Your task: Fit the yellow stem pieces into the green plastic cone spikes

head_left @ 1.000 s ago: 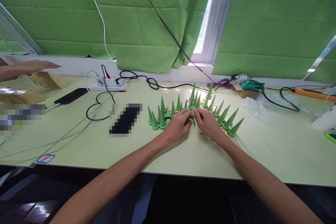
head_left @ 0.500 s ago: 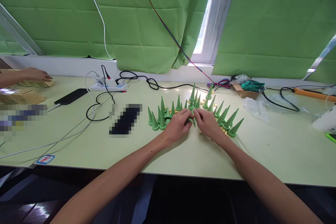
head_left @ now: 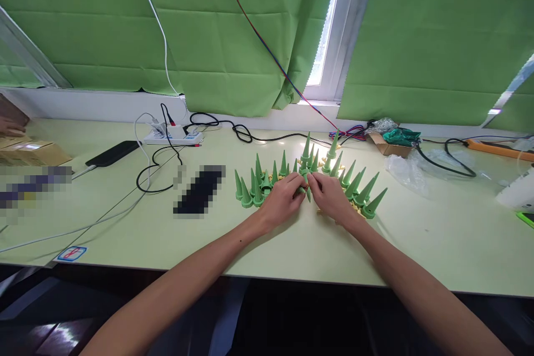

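Observation:
My left hand (head_left: 284, 200) and my right hand (head_left: 329, 194) meet over the table, fingers closed in a pinch on one green plastic spike (head_left: 308, 194). Its pointed end shows below the fingertips; most of its base is hidden by them. Around and behind my hands stand several more green cone-shaped spikes with round collars. One group of upright spikes (head_left: 246, 194) is to the left of my left hand. Another group of spikes (head_left: 364, 193), leaning right, is beyond my right hand. Small pale yellow parts (head_left: 356, 208) lie among them.
A power strip (head_left: 175, 134) with cables sits near the wall. Left of it lie a black power bank-like slab (head_left: 113, 153) and cardboard boxes (head_left: 35, 153), with another person's hand (head_left: 10, 127) behind. A small open carton (head_left: 390, 144) and clear plastic bags (head_left: 406, 173) are at the right.
The other person's hand at the far left has drawn back leftward, and a box there has shifted with it. My two hands and the spike stay almost where they were.

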`<act>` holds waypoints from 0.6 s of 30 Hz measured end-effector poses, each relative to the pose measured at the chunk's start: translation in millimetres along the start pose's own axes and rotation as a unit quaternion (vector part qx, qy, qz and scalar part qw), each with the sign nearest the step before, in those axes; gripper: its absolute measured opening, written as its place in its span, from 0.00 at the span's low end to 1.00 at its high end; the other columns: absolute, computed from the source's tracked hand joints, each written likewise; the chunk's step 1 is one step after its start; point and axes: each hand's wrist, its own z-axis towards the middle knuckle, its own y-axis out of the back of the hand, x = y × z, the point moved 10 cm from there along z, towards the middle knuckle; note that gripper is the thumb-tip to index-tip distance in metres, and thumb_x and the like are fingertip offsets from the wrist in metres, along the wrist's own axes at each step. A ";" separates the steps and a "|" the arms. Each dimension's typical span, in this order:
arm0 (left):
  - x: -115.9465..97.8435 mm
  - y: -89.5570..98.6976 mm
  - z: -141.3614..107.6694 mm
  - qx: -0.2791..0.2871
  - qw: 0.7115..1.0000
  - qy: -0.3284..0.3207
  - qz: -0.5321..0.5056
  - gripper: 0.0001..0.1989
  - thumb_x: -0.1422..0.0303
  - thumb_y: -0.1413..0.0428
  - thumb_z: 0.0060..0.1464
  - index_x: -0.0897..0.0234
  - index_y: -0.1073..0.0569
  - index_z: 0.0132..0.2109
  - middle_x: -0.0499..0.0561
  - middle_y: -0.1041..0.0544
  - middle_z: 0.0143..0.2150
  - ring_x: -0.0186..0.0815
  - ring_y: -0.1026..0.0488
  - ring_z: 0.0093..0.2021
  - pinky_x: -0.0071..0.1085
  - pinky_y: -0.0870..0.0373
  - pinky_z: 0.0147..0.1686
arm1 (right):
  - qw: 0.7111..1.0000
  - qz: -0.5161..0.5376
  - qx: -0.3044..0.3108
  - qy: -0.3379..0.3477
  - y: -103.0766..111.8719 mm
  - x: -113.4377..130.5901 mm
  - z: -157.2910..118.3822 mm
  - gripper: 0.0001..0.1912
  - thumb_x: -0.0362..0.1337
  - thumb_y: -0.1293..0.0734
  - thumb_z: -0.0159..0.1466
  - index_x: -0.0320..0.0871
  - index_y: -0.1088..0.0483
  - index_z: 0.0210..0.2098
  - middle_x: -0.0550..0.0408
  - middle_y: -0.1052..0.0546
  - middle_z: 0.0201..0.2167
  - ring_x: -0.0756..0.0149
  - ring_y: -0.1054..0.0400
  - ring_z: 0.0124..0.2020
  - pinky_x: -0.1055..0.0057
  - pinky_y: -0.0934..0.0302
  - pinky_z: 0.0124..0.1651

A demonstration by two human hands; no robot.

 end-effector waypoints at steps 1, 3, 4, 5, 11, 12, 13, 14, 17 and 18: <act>0.0 -0.1 0.0 0.000 1.000 0.000 0.001 0.06 0.78 0.50 0.57 0.64 0.32 0.36 0.47 0.30 0.32 0.30 0.35 0.28 0.27 0.39 0.27 | 1.000 -0.001 0.000 0.000 -0.1 -0.1 0.1 0.20 0.41 0.45 0.70 0.45 0.51 0.22 0.61 0.42 0.17 0.70 0.52 0.20 0.70 0.57 0.27; -0.2 -0.1 0.1 0.000 1.000 -0.002 0.002 0.05 0.78 0.50 0.57 0.64 0.32 0.36 0.47 0.31 0.32 0.30 0.35 0.28 0.27 0.39 0.27 | 1.000 -0.002 -0.001 0.002 -0.2 -0.2 0.3 0.20 0.40 0.45 0.70 0.45 0.51 0.22 0.61 0.42 0.17 0.70 0.52 0.21 0.70 0.57 0.27; -0.4 -0.1 0.1 0.000 1.000 -0.003 0.002 0.05 0.78 0.50 0.57 0.64 0.32 0.36 0.48 0.31 0.32 0.30 0.35 0.28 0.27 0.39 0.27 | 1.000 -0.002 -0.001 0.003 -0.2 -0.3 0.3 0.20 0.40 0.45 0.70 0.45 0.51 0.22 0.61 0.42 0.17 0.70 0.52 0.21 0.70 0.57 0.27; -0.5 -0.1 0.1 0.000 1.000 -0.003 0.002 0.05 0.78 0.50 0.57 0.64 0.32 0.36 0.48 0.30 0.32 0.30 0.35 0.28 0.27 0.39 0.27 | 1.000 -0.002 -0.001 0.003 -0.4 -0.4 0.2 0.20 0.40 0.45 0.70 0.45 0.51 0.22 0.61 0.42 0.17 0.70 0.52 0.21 0.70 0.57 0.27; 0.6 -0.9 -0.7 -0.003 1.000 -0.004 0.003 0.05 0.78 0.49 0.58 0.64 0.32 0.36 0.48 0.30 0.33 0.30 0.34 0.30 0.27 0.39 0.27 | 1.000 -0.001 0.002 -0.004 -0.5 -0.7 -0.1 0.20 0.40 0.45 0.70 0.45 0.51 0.22 0.61 0.42 0.17 0.70 0.52 0.21 0.69 0.58 0.27; 0.8 -0.9 -0.9 -0.004 1.000 -0.004 0.004 0.05 0.78 0.49 0.58 0.64 0.32 0.36 0.48 0.30 0.33 0.30 0.34 0.30 0.27 0.39 0.27 | 1.000 -0.001 0.003 -0.004 -0.4 -0.4 -0.1 0.20 0.40 0.45 0.70 0.45 0.51 0.22 0.61 0.42 0.17 0.70 0.52 0.21 0.69 0.58 0.27; 0.9 -1.0 -1.0 -0.004 1.000 -0.003 0.004 0.05 0.78 0.49 0.58 0.64 0.32 0.37 0.48 0.30 0.34 0.30 0.34 0.30 0.27 0.38 0.28 | 1.000 -0.002 0.003 -0.004 -0.4 -0.1 0.0 0.20 0.40 0.45 0.70 0.45 0.51 0.22 0.61 0.42 0.17 0.70 0.52 0.21 0.69 0.58 0.27; 1.1 -1.0 -1.0 -0.004 1.000 -0.001 0.004 0.05 0.77 0.49 0.58 0.64 0.32 0.37 0.48 0.30 0.34 0.30 0.34 0.30 0.27 0.38 0.28 | 1.000 -0.003 0.004 -0.004 -0.4 0.1 0.0 0.20 0.40 0.45 0.70 0.45 0.51 0.22 0.61 0.42 0.17 0.70 0.52 0.21 0.69 0.58 0.27; 0.9 -0.8 -0.7 -0.003 1.000 0.003 0.002 0.05 0.77 0.49 0.59 0.64 0.31 0.38 0.48 0.30 0.34 0.29 0.34 0.30 0.26 0.38 0.28 | 1.000 -0.003 0.006 -0.008 -0.2 0.0 0.0 0.20 0.40 0.45 0.70 0.45 0.51 0.22 0.61 0.42 0.17 0.70 0.52 0.21 0.69 0.58 0.27; 0.5 -0.3 -0.5 -0.004 1.000 0.004 0.001 0.04 0.77 0.49 0.59 0.64 0.31 0.37 0.48 0.30 0.34 0.29 0.34 0.29 0.26 0.38 0.28 | 1.000 -0.002 0.006 -0.009 -0.1 0.0 0.0 0.20 0.40 0.45 0.70 0.45 0.51 0.22 0.61 0.42 0.17 0.70 0.52 0.21 0.69 0.58 0.27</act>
